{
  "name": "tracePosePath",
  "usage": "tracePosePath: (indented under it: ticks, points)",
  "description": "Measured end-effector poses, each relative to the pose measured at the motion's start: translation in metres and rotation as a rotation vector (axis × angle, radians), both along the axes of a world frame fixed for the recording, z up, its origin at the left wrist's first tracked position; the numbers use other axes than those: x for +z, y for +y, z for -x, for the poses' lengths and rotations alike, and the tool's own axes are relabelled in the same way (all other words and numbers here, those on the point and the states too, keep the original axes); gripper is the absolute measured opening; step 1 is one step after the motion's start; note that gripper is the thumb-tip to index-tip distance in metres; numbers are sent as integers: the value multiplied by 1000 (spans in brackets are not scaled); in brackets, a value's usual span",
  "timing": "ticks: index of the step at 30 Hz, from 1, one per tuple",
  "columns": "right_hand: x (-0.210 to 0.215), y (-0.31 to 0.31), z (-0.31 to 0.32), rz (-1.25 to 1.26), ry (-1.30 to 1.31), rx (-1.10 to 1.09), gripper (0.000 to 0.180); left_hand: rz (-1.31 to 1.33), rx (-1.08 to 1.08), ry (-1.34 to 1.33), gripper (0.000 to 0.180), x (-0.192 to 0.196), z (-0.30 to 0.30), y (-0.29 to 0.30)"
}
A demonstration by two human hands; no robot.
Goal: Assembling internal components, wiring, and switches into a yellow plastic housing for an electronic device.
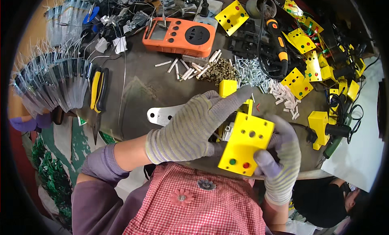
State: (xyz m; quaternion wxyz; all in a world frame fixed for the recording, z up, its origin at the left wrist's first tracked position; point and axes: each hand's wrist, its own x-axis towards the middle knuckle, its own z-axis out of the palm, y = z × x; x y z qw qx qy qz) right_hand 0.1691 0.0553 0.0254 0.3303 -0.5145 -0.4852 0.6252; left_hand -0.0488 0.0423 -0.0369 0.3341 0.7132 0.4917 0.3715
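My right hand [281,158], in a striped grey glove, grips a yellow metal plate [245,145] by its right edge, thumb over the front. The plate has several round holes, plus a green and a red indicator near its lower edge. My left hand [190,123], gloved alike, reaches in from the left with fingers apart. One long finger stretches above the plate; a lower fingertip goes to its left edge, where contact is hidden. A small silvery metal part [228,132] shows between this hand and the plate. Beyond the stretched finger is a yellow block [227,88].
Piles of silver screws [253,75], brass-coloured pieces [221,70] and white sleeves [285,96] lie beyond my hands. An orange meter [178,36], yellow-handled pliers [98,91] and an orange-black screwdriver [277,40] surround them. A person in black [322,200] is at lower right.
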Motion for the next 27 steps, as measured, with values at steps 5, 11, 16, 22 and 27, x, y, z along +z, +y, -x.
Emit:
tracePosePath:
  ticks: [5, 11, 16, 22, 27]
  points:
    - [3, 5, 25, 71, -39, 18, 64, -164, 55, -146, 99, -10, -2, -2]
    - [-3, -3, 17, 26, -108, 134, 61, -153, -5, -46, 93, -10, 1, -2]
    - [-5, -1, 20, 18, -150, 61, 57, -186, 11, -12, 72, -13, 0, -1]
    - [1, 2, 14, 157, -222, 116, 54, -202, -145, 50, 56, -15, 10, 4]
    - [-1, 0, 11, 142, -240, 128, 52, -177, -224, 71, 53, -9, 14, 5]
